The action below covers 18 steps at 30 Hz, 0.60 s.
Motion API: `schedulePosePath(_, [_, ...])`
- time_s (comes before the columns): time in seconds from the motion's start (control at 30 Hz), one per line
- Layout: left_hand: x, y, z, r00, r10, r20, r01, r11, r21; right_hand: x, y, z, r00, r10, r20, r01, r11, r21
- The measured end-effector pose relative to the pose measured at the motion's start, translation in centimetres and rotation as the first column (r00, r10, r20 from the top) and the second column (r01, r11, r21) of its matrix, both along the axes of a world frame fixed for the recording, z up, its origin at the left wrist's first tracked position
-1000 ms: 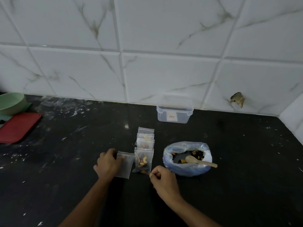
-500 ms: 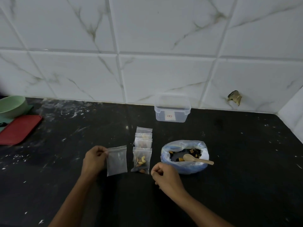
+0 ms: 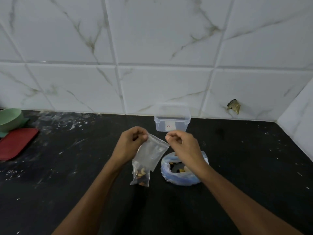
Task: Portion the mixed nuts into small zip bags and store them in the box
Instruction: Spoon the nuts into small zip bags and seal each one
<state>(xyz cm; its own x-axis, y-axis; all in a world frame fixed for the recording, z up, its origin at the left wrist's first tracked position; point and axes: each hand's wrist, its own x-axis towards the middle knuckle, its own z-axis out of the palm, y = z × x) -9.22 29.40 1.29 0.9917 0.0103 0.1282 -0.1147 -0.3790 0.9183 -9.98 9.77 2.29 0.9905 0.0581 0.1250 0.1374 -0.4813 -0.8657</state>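
Over on the far left we've got a green bowl sitting at the counter's edge with a red lid lying flat just in front of it, both well away from the action. The black counter is scuffed with pale streaks and specks.

Moving toward the middle, our left hand is raised off the counter, fingers curled, thumb and fingertips pinching the top left corner of an empty zip bag. The bag hangs between our two hands, tilted, its top edge running down toward the right. Right below it, lying flat on the counter, is a filled zip bag with cashews and darker bits showing through; the empty bag's bottom edge overlaps its top in this view.

Behind the hands, against the marble tile wall, stands the clear box, lid off, with a small red label on the front.

Our right hand is up at the bag's top right corner, fingers curled in. We honestly can't tell if it has hold of the corner or is just beside it. Under that wrist sits the blue-ish nut bag, rolled open, a few nuts visible inside.

Far right, there's a chipped hole in the tile.
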Motion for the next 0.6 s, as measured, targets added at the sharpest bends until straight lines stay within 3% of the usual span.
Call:
schedulePosePath(0.2, [1.9,-4.5,-0.4,0.991,-0.134,0.015,0.134,0.987,-0.093,0.7,-3.2,0.9,0.998,0.007,-0.067,-0.015,0.992,-0.124])
schedulePosePath(0.33, [1.9,-6.9,-1.3,0.987,-0.162,-0.011,0.161,0.986,-0.047,0.3,-4.4,0.1,0.989,-0.007,-0.15,-0.012,0.992,-0.123])
schedulePosePath(0.5, [0.8,-9.3,-3.5,1.0,0.023,0.008,-0.024,0.996,0.087,0.0,-4.8,-1.6,0.968,-0.107,-0.228,0.06,0.977,-0.204])
schedulePosePath(0.6, [-0.2,-10.6,-4.3,0.996,0.032,-0.08,-0.025,0.996,0.083,-0.4,-4.7,-2.6,0.962,-0.146,-0.229,0.098,0.973,-0.208])
